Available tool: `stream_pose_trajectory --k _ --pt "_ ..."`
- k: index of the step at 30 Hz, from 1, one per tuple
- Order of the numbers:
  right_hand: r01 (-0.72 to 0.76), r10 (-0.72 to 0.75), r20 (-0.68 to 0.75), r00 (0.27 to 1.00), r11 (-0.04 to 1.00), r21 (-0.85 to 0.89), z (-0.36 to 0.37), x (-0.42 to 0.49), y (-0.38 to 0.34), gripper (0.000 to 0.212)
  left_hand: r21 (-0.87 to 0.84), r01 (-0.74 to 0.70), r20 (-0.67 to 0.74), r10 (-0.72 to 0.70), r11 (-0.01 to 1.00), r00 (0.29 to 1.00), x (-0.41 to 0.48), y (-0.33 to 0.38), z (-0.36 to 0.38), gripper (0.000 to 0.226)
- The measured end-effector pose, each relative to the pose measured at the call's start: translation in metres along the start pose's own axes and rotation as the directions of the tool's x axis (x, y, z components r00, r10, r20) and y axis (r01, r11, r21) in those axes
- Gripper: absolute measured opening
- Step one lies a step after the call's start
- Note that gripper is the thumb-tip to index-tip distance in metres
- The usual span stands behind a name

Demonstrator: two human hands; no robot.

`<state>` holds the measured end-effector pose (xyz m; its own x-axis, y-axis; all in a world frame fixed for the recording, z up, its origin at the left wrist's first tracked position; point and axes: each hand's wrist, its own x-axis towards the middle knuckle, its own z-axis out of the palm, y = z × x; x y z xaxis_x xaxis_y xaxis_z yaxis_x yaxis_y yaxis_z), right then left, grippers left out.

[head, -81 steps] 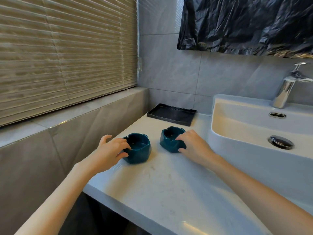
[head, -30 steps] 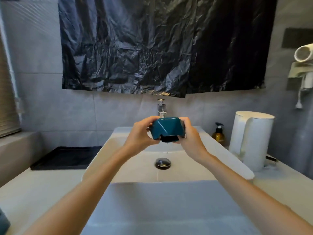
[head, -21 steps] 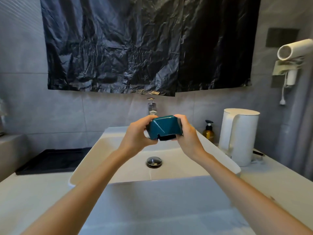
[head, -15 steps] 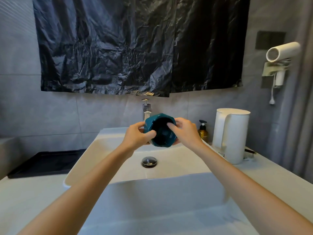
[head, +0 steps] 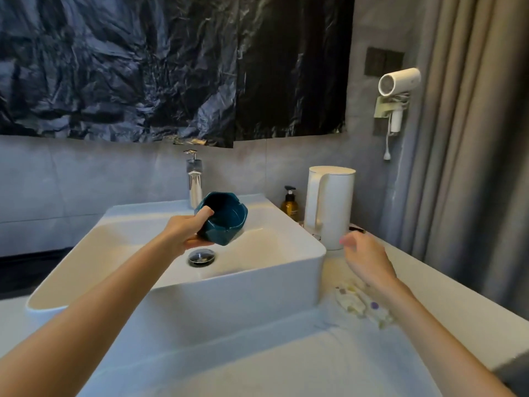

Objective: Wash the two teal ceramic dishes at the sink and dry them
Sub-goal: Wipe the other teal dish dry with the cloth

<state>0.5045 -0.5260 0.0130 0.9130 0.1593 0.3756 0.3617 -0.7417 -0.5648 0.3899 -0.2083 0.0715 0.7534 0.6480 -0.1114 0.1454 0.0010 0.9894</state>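
1. Now the left hand (head: 183, 232) has the teal ceramic dish (head: 226, 222), thumb hooked over the rim and fingers curled beneath. The dish is tilted with its mouth towards the camera, above the sink (head: 286, 216) and just in front of the faucet (head: 194, 181).
2. Meanwhile the right hand (head: 366, 259) holds nothing. Its fingers are loose and a little blurred over the counter, near the white kettle (head: 329, 207) and above a patterned cloth (head: 360, 306).
3. No water shows at the spout, so the wash looks barely begun. The free hand probably belongs on the faucet lever next.
4. Best practice is to keep the dish over the basin, since wet glaze is slippery and ceramic chips on a hard sink.
5. The person should turn the mouth under the stream, then tip it to drain above the drain plug (head: 201, 257).
6. The second dish is out of view.
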Motion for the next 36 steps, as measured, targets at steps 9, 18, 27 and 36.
stream_pose_trajectory --k 9,18,27,36 --pt "0.000 0.076 0.279 0.957 0.965 -0.263 0.036 -0.016 0.054 0.027 0.043 0.050 -0.017 -0.049 0.998 0.999 0.007 -0.013 -0.006 0.044" --pt "0.519 -0.457 -0.282 0.844 0.828 0.212 0.007 -0.005 -0.096 0.022 0.106 -0.092 -0.019 0.094 0.990 0.995 0.016 -0.011 -0.034 0.028" --pt "0.554 -0.555 -0.104 0.825 0.759 0.342 0.100 0.021 -0.221 0.033 0.037 -0.184 -0.047 0.186 0.982 0.981 0.028 -0.007 -0.048 0.020" --pt "0.309 -0.373 -0.005 0.928 0.760 0.571 0.143 0.044 -0.239 0.057 0.045 -0.263 -0.045 0.265 0.964 0.963 0.033 -0.004 -0.050 0.032"
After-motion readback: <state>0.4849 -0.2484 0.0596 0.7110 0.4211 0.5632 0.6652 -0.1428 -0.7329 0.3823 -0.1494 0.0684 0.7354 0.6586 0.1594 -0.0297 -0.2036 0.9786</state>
